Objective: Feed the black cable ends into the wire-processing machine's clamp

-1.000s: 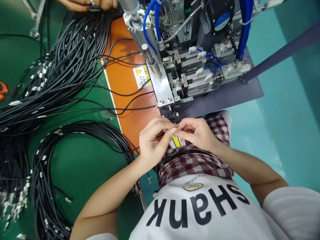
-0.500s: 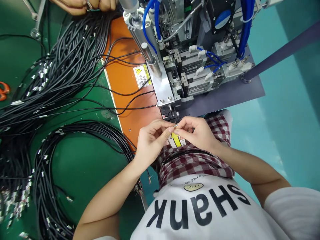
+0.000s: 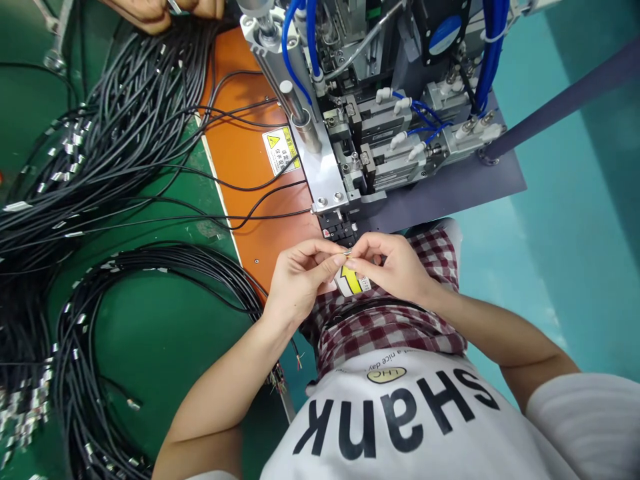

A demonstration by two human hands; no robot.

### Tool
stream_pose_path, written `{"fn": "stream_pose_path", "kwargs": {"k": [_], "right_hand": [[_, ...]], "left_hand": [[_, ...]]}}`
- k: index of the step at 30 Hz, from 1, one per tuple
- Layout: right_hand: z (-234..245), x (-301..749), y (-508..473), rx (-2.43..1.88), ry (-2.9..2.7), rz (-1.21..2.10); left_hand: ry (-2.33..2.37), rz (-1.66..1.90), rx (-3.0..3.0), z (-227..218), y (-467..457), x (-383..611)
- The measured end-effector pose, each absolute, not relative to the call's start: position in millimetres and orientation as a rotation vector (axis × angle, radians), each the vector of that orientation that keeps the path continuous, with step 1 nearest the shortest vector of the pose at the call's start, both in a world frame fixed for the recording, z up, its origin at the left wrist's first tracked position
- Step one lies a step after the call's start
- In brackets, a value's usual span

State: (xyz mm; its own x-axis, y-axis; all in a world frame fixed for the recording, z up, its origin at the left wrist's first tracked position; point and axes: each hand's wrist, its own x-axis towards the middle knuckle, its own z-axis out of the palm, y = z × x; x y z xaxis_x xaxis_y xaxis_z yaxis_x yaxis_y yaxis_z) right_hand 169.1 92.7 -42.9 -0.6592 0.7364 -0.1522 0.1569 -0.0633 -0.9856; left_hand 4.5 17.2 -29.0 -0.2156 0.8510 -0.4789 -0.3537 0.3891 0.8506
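In front of my waist, my left hand (image 3: 305, 273) and my right hand (image 3: 387, 263) meet fingertip to fingertip. Both pinch a small shiny metal piece (image 3: 348, 253), mostly covered by the fingers, so its exact kind cannot be made out. Just beyond the fingertips sits a small black machine block (image 3: 339, 230) at the front of the machine (image 3: 370, 147). Below the fingers shows a white label with a yellow arrow (image 3: 353, 281). A bundle of black cables (image 3: 200, 260) runs along the bench to the left of my left wrist.
A large heap of black cables (image 3: 135, 133) with silvery ends covers the green bench top (image 3: 165, 333). Several cables cross the orange plate (image 3: 260, 227) to the machine. Another person's hands (image 3: 150, 10) are at the top left, near a wrench (image 3: 57, 53).
The view has shifted slightly, so the bench and cables appear a little further left. Both hands stay pinched together at nearly the same spot.
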Motion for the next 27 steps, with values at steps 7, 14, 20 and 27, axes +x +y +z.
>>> {"fn": "stream_pose_path", "kwargs": {"k": [7, 14, 20, 27], "right_hand": [[-41.2, 166.2, 94.3, -0.967, -1.736, 1.862], [-40.8, 164.1, 92.9, -0.976, -1.722, 1.867], [-40.3, 164.2, 92.7, -0.98, -1.72, 1.875], [-39.9, 164.8, 91.5, -0.978, -1.722, 1.872]], "left_hand": [[1.317, 1.236, 0.5, -32.5, 14.7, 5.0], [1.378, 1.205, 0.537, -30.8, 12.5, 5.9], [1.399, 1.257, 0.551, -33.9, 12.3, 6.7], [1.343, 1.228, 0.481, -34.8, 11.4, 4.9]]}}
